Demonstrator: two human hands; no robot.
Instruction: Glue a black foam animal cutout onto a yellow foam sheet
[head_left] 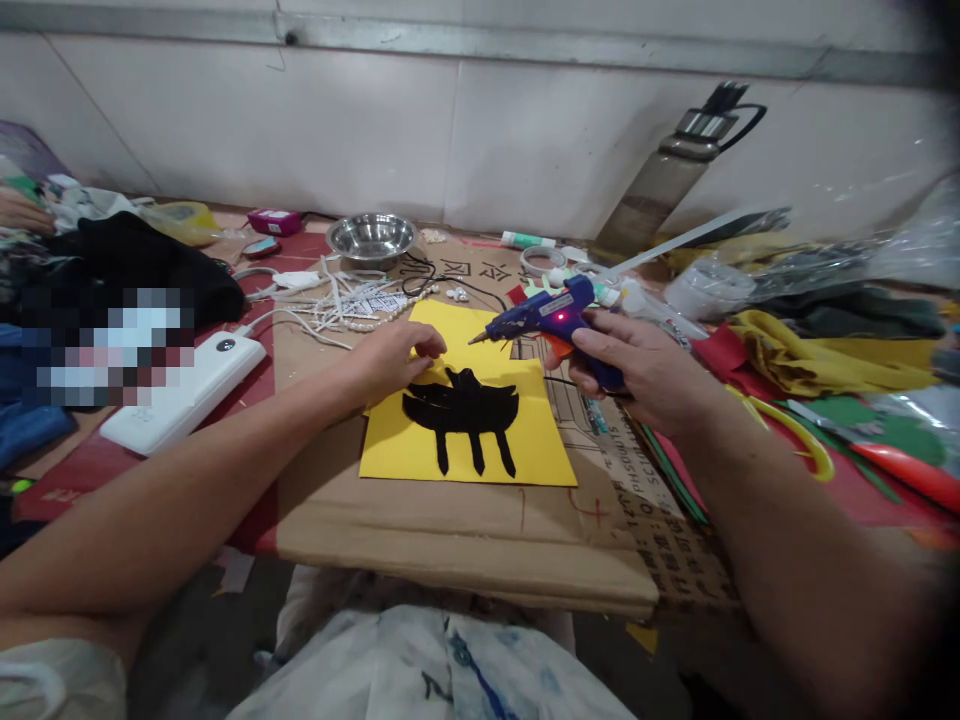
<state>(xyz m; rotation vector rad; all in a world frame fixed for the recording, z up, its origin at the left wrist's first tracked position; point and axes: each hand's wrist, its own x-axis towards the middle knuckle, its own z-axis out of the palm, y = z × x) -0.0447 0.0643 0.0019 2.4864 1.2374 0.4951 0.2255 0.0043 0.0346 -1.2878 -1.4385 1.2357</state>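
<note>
A yellow card (551,440) lies on brown cardboard with a black cut-out (461,408) on it, shaped like a bowl with three pointed legs. Small black pieces stick up at its top edge. My right hand (630,365) is wrapped round the handle of a blue glue gun (551,315). Its red light glows, and the nozzle points left above the card. Close to the upper left of the cut-out is my left hand (390,355), its fingers curled together and turned down. Whatever may be between those fingertips is hidden.
A steel bowl (371,238), pearl strings and white strips lie behind. A white power bank (184,390) is at left. On the right are a tall bottle (660,180), yellow felt (810,350) and orange-handled scissors (907,475). Another person's hand (22,212) shows far left.
</note>
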